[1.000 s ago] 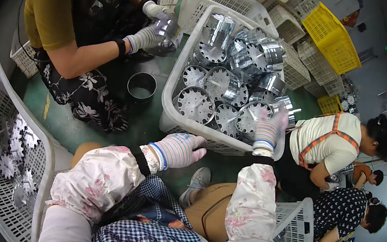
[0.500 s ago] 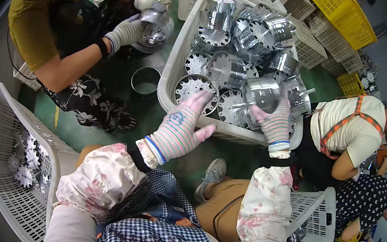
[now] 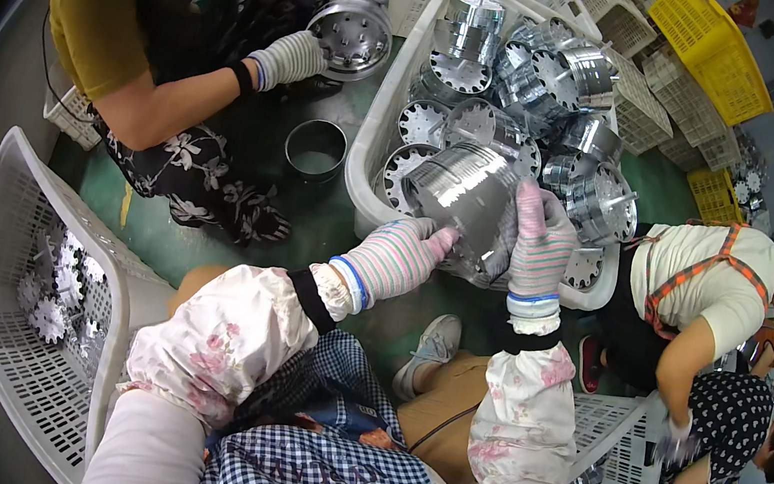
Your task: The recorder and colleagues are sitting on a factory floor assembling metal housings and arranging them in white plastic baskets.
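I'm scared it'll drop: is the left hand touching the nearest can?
Touching: the head view shows the left hand with fingers against the shiny can, low down.

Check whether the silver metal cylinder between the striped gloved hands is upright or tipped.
Tipped: the cylinder slants between left hand and right hand, curved side toward the camera.

Counting one metal drum (image 3: 461, 193) between one left hand (image 3: 394, 258) and one right hand (image 3: 544, 245). Counting one studded metal piece (image 3: 352, 37) in two gloves (image 3: 289, 62) opposite, plus one open cylinder (image 3: 309, 175) below. Seeing more than ten overlapping drums (image 3: 460, 76) in one white crate (image 3: 363, 200), uncountable toothed pieces (image 3: 51, 316) in one leftmost crate (image 3: 136, 291), at least two yellow baskets (image 3: 710, 58) at upper right.
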{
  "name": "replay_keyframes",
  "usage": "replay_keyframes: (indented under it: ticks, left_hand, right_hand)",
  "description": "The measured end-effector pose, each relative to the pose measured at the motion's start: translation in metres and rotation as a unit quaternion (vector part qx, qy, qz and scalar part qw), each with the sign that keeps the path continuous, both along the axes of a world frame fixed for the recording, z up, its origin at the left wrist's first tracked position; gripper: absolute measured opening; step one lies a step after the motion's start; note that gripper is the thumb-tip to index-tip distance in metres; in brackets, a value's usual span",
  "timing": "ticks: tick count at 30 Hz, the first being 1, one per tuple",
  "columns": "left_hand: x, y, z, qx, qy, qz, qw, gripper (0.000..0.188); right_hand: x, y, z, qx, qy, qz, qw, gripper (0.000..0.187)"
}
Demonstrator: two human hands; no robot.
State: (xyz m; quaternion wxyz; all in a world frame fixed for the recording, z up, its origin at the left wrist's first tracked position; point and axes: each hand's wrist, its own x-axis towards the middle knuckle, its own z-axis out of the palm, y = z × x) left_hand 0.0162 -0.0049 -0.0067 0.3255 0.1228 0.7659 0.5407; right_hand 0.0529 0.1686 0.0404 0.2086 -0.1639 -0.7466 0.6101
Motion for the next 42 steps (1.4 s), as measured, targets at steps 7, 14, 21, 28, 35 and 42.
replay_keyframes:
  ticks: [7, 14, 21, 28, 35, 42]
  left_hand:
    - [0.010, -0.014, 0.000, -0.083, 0.193, -0.036, 0.977, 0.053]
    - [0.011, -0.023, 0.006, -0.064, 0.180, -0.033, 0.981, 0.052]
    - [0.012, -0.032, 0.004, -0.215, 0.490, -0.065, 0.842, 0.025]
    - [0.008, -0.028, 0.006, -0.178, 0.533, -0.091, 0.822, 0.024]
    - [0.010, -0.026, 0.017, -0.151, 0.548, -0.094, 0.817, 0.029]
    - [0.009, -0.044, 0.000, -0.094, 0.497, -0.042, 0.862, 0.026]
  right_hand:
    - [-0.013, 0.014, -0.027, 0.013, -0.018, -0.033, 0.999, 0.060]
    - [-0.012, 0.007, -0.022, -0.006, -0.002, -0.025, 1.000, 0.057]
    - [-0.009, 0.024, -0.028, -0.032, -0.046, 0.064, 0.996, 0.063]
    - [-0.009, 0.002, -0.007, -0.004, -0.057, 0.048, 0.997, 0.049]
    - [-0.007, 0.022, -0.020, -0.138, -0.058, 0.030, 0.988, 0.041]
    - [0.007, -0.003, -0.018, -0.123, -0.042, 0.067, 0.989, 0.036]
